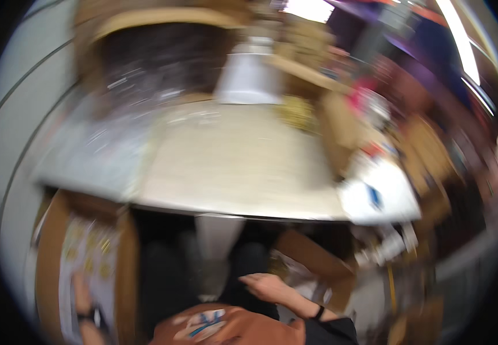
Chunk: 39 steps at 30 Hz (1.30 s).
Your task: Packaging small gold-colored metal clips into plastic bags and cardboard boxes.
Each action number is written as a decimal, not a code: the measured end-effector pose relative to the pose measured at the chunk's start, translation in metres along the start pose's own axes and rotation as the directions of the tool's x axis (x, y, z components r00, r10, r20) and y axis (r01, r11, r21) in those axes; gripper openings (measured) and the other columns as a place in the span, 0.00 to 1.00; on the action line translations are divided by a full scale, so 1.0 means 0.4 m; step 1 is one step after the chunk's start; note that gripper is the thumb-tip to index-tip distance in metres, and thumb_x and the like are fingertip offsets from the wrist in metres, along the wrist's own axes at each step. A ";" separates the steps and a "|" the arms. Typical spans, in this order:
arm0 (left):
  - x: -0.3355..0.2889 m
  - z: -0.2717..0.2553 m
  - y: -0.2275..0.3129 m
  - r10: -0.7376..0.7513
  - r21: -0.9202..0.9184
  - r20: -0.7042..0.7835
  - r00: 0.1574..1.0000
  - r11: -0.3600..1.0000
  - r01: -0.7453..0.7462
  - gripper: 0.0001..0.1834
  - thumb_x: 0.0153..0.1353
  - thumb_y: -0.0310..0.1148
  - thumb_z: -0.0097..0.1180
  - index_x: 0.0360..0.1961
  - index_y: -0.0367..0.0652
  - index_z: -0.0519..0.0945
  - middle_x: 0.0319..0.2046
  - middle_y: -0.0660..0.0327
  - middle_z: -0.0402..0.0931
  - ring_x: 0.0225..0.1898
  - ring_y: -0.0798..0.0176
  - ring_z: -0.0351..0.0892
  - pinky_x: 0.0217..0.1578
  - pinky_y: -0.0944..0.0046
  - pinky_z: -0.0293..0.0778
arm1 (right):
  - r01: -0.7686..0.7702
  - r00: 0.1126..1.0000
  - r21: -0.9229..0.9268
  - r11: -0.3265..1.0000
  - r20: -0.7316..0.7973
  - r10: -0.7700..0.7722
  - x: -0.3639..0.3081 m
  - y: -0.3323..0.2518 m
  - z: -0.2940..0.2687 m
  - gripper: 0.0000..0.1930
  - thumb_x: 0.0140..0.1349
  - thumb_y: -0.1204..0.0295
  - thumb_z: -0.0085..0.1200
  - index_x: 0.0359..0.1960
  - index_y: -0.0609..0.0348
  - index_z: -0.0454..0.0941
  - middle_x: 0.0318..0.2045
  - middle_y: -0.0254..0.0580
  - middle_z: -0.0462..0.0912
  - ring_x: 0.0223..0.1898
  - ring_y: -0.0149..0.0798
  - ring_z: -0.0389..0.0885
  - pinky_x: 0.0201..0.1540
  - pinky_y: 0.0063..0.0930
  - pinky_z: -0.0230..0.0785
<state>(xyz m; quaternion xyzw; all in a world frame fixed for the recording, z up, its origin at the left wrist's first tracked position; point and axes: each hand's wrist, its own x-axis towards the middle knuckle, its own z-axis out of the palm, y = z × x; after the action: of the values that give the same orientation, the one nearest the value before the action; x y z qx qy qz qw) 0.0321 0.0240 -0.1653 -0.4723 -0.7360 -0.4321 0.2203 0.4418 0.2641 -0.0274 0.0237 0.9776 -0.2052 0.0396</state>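
Observation:
My left hand (81, 291) reaches down into an open cardboard box (127, 276) at the lower left. It is over or on a whitish sheet (90, 253) bearing several rows of small yellow-gold pieces, too blurred to name. That hand's fingers are smeared, and whether they hold anything is hidden. Above my lap is my right hand (265, 286), its fingers loosely curled together and pointing left, with nothing visible in them. Beside it on the right stands another open cardboard box (312, 256) with yellowish and whitish contents.
A pale table (231, 161) spans the middle. On it lie clear plastic (96, 144) at left and a yellow bundle (298, 113) at the back. A large carton (168, 17) holds shiny clear bags. White packaging (378, 192) sits at the right corner, beside cardboard boxes (341, 135).

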 end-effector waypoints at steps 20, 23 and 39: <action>0.518 0.388 0.335 0.047 -0.701 0.686 0.726 0.306 0.644 0.17 0.65 0.35 0.44 0.52 0.40 0.70 0.43 0.52 0.75 0.45 0.57 0.76 0.48 0.59 0.72 | -0.753 0.567 0.286 0.592 -0.173 0.805 -0.542 -0.067 0.181 0.13 0.46 0.78 0.51 0.36 0.65 0.73 0.28 0.55 0.79 0.35 0.57 0.79 0.36 0.47 0.72; 0.398 -0.061 0.162 -0.335 -0.628 0.644 0.687 0.282 0.726 0.17 0.66 0.37 0.44 0.52 0.41 0.70 0.44 0.52 0.76 0.46 0.57 0.76 0.48 0.59 0.72 | -0.610 0.580 0.353 0.709 -0.411 0.703 -0.577 -0.081 0.107 0.21 0.51 0.76 0.49 0.50 0.60 0.72 0.45 0.52 0.79 0.48 0.51 0.76 0.50 0.40 0.70; 0.483 0.231 0.355 -0.068 -0.231 0.378 0.923 0.959 0.165 0.13 0.49 0.16 0.45 0.37 0.33 0.76 0.44 0.45 0.73 0.50 0.43 0.70 0.54 0.54 0.66 | -0.197 0.232 0.937 0.288 -0.241 0.943 0.188 0.968 -0.529 0.13 0.59 0.67 0.54 0.40 0.64 0.73 0.27 0.39 0.74 0.24 0.33 0.73 0.28 0.26 0.70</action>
<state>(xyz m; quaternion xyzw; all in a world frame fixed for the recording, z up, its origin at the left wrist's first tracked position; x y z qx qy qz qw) 0.0775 0.2253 -0.0120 -0.5243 -0.7284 -0.4409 -0.0106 0.3770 0.7059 0.0046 0.5427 0.5729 -0.5155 -0.3340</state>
